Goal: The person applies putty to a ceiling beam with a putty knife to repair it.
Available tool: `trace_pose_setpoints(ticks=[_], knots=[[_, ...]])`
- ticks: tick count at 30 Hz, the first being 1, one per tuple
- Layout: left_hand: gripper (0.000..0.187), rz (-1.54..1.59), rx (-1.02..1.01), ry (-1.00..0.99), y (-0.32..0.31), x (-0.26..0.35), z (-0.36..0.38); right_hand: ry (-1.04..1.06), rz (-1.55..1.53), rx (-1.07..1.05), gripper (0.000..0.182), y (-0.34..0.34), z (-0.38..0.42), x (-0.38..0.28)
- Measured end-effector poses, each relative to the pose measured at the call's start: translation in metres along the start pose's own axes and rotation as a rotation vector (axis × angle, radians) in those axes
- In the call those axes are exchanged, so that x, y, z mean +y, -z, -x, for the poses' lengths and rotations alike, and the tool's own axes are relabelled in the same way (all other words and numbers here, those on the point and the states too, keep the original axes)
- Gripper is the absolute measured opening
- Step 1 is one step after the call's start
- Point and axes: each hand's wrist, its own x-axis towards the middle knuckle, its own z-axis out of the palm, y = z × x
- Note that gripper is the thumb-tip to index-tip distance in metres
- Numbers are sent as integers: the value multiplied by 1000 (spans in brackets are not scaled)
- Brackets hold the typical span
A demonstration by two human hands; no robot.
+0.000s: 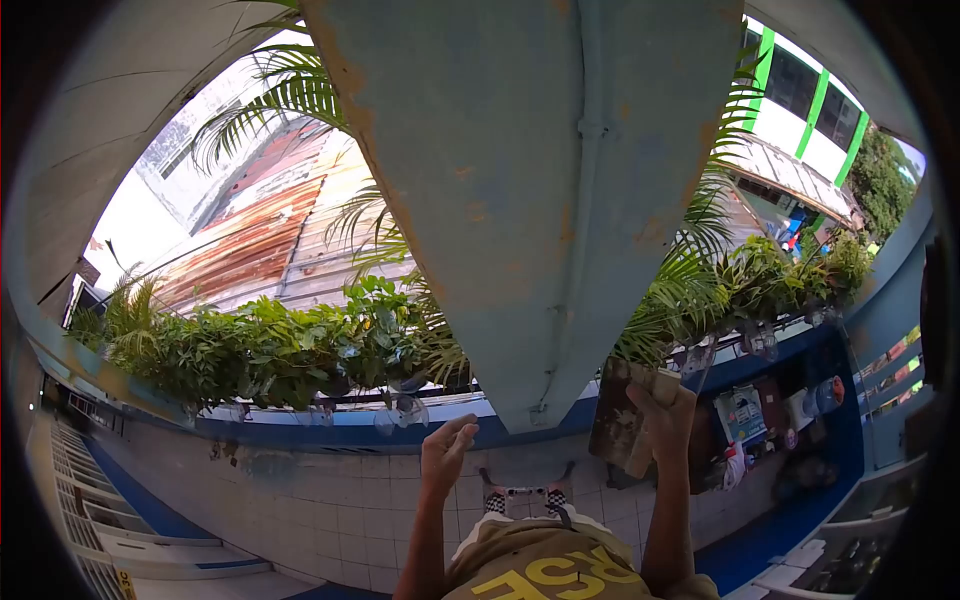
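Observation:
My left hand [447, 457] is raised in front of the low blue wall, its fingers curled together; whether anything small is in it cannot be made out. On the right, my right hand [667, 418] grips the edge of a worn brown board [618, 420], with the thumb over its face. The board stands tilted beside the lower end of a wide grey-blue pillar [520, 200]. Part of the board's right side is hidden by the hand.
Potted plants [270, 350] line the ledge of the blue wall [300, 432]. A table at the right bears papers [742, 415] and other items. A metal railing [85, 470] runs along the far left. Tiled floor [350, 500] lies below.

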Motion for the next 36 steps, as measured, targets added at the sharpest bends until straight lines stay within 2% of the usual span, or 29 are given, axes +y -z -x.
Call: trace_pose_setpoints(ticks=[2,3,5,6,8,9,11,12,15,16,17,18,20,21,23,24,25,26,27,29,30,31,33,34,35,36], knots=[[41,-87,-213,205,-5,-6,17,-132,-106,-28,14,-17,21,40],[41,-89,-225,211,-7,-13,22,-139,-102,-17,14,-24,32,46],[52,-258,-765,322,-11,-28,26,-335,-468,15,15,-43,51,50],[52,-261,-777,319,-17,-29,34,-332,-470,27,15,-52,60,50],[56,-78,-652,115,-32,-28,47,-339,-582,115,18,-71,72,47],[56,-82,-657,113,-39,-28,47,-338,-586,120,18,-79,74,45],[51,528,-299,365,-42,-28,46,-219,-602,112,20,-90,80,37],[38,677,-149,392,-43,-16,40,-216,-607,115,20,-90,81,32],[30,841,-125,276,-17,11,18,-261,-640,8,23,-91,80,26],[27,877,-93,211,-9,19,11,-251,-679,-87,29,-91,78,29],[26,896,-97,192,1,20,5,-238,-719,-182,36,-93,77,30],[28,929,-130,175,6,23,0,-236,-723,-184,36,-97,80,24],[29,966,-161,153,8,33,-7,-23,-764,-380,49,-108,91,2],[31,1011,-213,214,5,41,-8,-21,-764,-385,49,-116,98,-5],[33,1057,-265,272,-3,41,-8,259,-389,-397,54,-133,113,-15],[36,1087,-344,320,-7,33,-9,262,-390,-398,54,-141,114,-12],[39,1113,-424,370,-9,23,-12,307,-261,-377,55,-150,113,-7],[51,1046,-464,406,-8,4,-16,349,-132,-352,56,-155,113,-4],[51,1042,-466,406,-13,4,-14,350,-135,-349,56,-159,110,-7],[63,252,-82,10,-24,16,-3,751,98,-166,62,-166,99,-14],[73,141,-74,-125,-17,41,4,755,58,-185,69,-172,97,-12],[73,139,-82,-127,-13,62,5,754,59,-176,69,-180,94,-12],[82,335,-248,-361,-6,93,1,875,177,-13,72,-200,88,-16],[78,358,-334,-388,2,99,-6,822,140,14,73,-211,85,-14],[78,358,-341,-390,4,109,-13,823,141,21,73,-222,81,-11],[88,159,-295,-531,4,124,-19,822,215,84,73,-232,77,-6]])
